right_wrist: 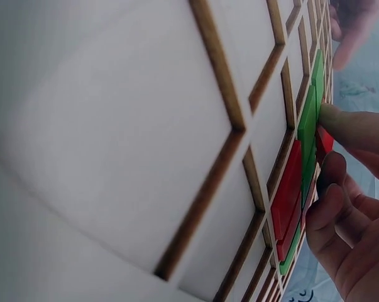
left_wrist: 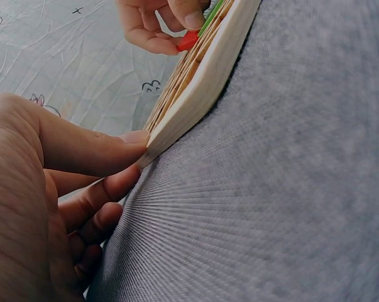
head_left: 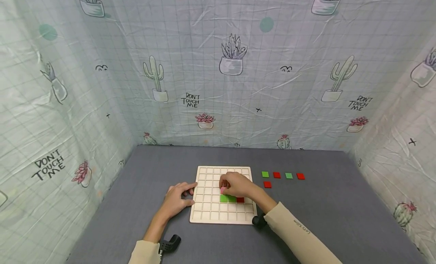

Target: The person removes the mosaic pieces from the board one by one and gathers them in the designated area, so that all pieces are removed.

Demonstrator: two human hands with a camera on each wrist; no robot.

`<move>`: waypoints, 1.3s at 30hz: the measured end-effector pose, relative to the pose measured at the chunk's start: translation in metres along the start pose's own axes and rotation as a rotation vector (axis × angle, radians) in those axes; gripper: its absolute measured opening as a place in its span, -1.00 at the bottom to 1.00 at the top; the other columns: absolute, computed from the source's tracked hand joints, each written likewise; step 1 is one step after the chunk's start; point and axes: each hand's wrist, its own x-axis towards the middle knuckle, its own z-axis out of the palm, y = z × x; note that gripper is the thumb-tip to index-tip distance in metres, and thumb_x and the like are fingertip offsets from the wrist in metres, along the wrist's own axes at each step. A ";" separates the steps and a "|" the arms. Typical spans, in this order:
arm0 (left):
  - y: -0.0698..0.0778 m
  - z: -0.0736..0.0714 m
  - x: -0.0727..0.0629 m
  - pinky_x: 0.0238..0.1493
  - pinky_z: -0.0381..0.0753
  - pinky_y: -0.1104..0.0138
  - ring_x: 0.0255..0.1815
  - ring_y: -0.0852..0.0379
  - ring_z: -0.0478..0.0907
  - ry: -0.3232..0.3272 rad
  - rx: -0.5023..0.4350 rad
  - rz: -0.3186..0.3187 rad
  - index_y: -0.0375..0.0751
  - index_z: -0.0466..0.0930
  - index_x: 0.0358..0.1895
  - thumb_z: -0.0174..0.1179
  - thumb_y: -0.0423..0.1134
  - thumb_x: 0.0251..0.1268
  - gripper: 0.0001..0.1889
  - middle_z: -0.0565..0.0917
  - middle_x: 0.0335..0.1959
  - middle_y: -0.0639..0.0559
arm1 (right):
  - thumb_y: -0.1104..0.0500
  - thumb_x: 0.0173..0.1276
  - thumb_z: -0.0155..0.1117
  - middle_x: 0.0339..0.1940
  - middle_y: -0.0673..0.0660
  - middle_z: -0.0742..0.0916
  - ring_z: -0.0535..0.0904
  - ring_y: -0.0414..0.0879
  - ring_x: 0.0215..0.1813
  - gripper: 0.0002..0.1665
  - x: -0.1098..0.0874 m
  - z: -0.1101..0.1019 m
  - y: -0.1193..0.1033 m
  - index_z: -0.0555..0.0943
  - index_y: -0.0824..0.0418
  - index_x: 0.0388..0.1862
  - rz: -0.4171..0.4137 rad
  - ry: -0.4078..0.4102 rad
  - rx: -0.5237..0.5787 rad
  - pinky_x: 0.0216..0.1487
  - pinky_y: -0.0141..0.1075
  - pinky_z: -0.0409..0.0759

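Note:
A pale wooden grid board (head_left: pixel 204 215) lies on the grey table. My right hand (head_left: pixel 236 184) pinches a small red square tile (right_wrist: pixel 325 139) between thumb and fingertips, low over the middle of the board. Just in front of it, a row holds two green tiles (head_left: pixel 228 199) and a red tile (head_left: pixel 240 200) in their cells. More red and green tiles (right_wrist: pixel 291 251) sit close by in the right wrist view, largely covered by that hand in the head view. My left hand (head_left: pixel 177 199) rests at the board's left edge, thumb and index finger spread and touching it.
To the right of the board several loose tiles lie on the table: green ones (head_left: pixel 288 176) and red ones (head_left: pixel 267 184). Black wrist cameras (head_left: pixel 170 243) are worn on both arms. A patterned cloth (head_left: pixel 231 97) hangs around the table's back and sides.

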 end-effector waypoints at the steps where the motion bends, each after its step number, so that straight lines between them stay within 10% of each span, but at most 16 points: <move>1: 0.000 0.000 0.000 0.05 0.14 0.17 -0.26 0.31 0.41 0.000 0.000 0.000 0.04 0.67 0.31 0.48 -0.27 -0.04 -0.32 0.57 -0.31 0.35 | 0.19 0.36 0.42 -0.28 -0.07 0.72 0.57 -0.22 -0.22 -0.92 0.000 0.000 0.000 0.73 0.06 -0.18 0.000 -0.003 -0.003 -0.14 -0.30 0.54; 21: 0.003 -0.001 -0.001 0.04 0.18 0.17 -0.26 0.34 0.42 0.014 0.003 0.014 0.02 0.69 0.28 0.49 -0.26 0.02 -0.37 0.58 -0.31 0.39 | 0.33 0.48 0.16 -0.25 -0.03 0.77 0.48 -0.22 -0.44 -0.75 -0.009 -0.004 0.000 0.68 0.02 -0.06 -0.001 -0.028 0.049 -0.28 -0.31 0.48; 39: 0.003 0.000 -0.003 0.03 0.16 0.17 -0.27 0.34 0.39 0.022 0.004 0.011 0.04 0.69 0.29 0.49 -0.26 0.04 -0.38 0.56 -0.33 0.39 | 0.33 0.46 0.19 -0.15 0.00 0.81 0.61 -0.18 -0.22 -0.74 -0.017 -0.016 -0.001 0.72 0.09 -0.02 -0.022 0.005 0.045 -0.14 -0.26 0.55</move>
